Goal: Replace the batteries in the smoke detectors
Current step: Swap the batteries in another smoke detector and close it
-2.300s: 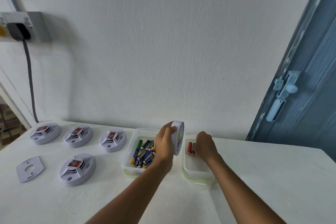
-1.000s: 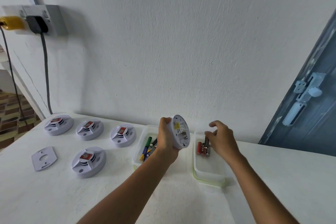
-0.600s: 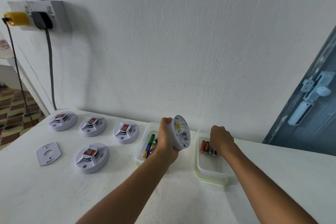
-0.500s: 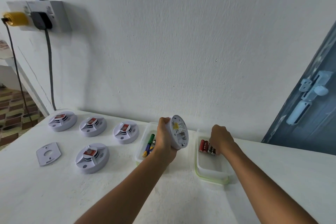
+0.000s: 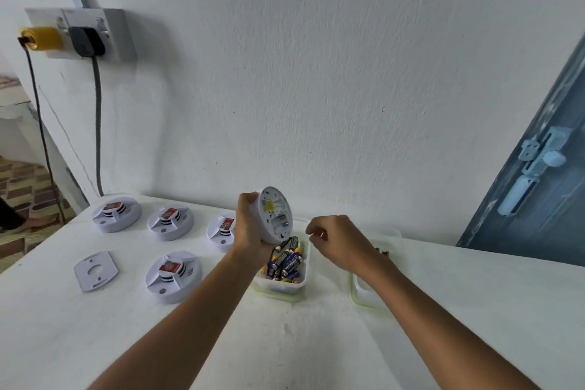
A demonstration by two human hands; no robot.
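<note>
My left hand (image 5: 250, 225) grips the smoke detector (image 5: 274, 215) tilted, open battery bay facing three o'clock, while my right hand (image 5: 337, 242), fingers curled on nothing visible, hovers nearer the batteries (image 5: 285, 260) at seven o'clock in their tub.

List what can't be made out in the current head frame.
- Head view: whether the curled right hand pinches a battery; too small.
- Contents of the right-side clear plastic tub: right forearm covers most.
- Third white round smoke detector in the back row: partly behind the left hand.
</note>
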